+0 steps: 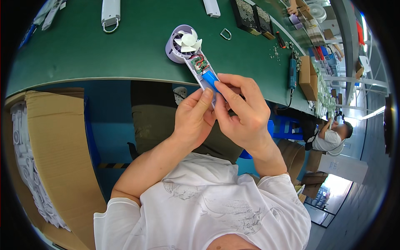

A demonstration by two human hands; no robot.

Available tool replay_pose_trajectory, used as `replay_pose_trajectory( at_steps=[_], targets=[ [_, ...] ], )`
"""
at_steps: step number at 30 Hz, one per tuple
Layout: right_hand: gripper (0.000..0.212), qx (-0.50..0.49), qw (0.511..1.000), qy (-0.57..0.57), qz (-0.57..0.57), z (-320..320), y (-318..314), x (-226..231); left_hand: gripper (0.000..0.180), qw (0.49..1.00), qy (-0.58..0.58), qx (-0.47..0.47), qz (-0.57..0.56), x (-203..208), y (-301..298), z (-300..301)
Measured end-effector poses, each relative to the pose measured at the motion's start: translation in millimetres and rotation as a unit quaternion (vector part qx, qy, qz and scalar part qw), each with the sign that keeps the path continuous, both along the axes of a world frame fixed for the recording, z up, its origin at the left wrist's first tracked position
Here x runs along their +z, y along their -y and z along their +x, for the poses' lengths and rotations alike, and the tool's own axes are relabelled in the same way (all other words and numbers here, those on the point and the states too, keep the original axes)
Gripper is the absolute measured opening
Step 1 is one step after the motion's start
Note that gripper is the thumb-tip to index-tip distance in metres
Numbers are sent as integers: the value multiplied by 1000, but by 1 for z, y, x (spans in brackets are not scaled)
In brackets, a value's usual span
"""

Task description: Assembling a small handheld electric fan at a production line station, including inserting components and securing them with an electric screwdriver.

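A small handheld fan (173, 46) with a lilac ring housing and white blades is held at the table's front edge, its handle pointing toward me. The handle lies uncovered, showing a green circuit board (199, 63) with red wires and a blue cylindrical battery (209, 78). My left hand (192, 120) is closed around the lower end of the handle, thumb on top. My right hand (248, 111) is closed too, thumb and fingers pinching at the battery's lower end and the handle's edge. The fingers hide the handle's bottom.
On the green table (141, 46) lie a white handle part with a metal loop (111, 14), another white part (211, 8), a metal ring (226, 34), black trays (246, 17) of small pieces and an electric screwdriver (293, 71). A cardboard box (62, 162) stands left; a co-worker (331, 137) sits right.
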State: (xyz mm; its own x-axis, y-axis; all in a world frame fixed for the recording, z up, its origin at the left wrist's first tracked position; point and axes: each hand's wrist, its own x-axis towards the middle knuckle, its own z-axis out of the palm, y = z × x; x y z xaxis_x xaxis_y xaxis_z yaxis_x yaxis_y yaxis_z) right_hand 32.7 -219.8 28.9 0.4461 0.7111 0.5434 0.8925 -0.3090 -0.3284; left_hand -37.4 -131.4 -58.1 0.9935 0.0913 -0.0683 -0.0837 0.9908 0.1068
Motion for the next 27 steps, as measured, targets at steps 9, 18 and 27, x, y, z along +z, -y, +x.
replay_pose_trajectory(
  at_steps=[9, 18, 27],
  targets=[
    [28, -11, 999, 26, -18, 0, -5, 0, 34, 1000, -5, 6, 3, -1, 1, -1],
    [31, 27, 998, 23, -57, 12, 0, 8, 35, 1000, 5, 11, 8, 0, 1, 1],
    [37, 149, 981, -56, -112, 45, 23, 22, 34, 1000, -9, 9, 4, 1, 0, 0]
  ],
)
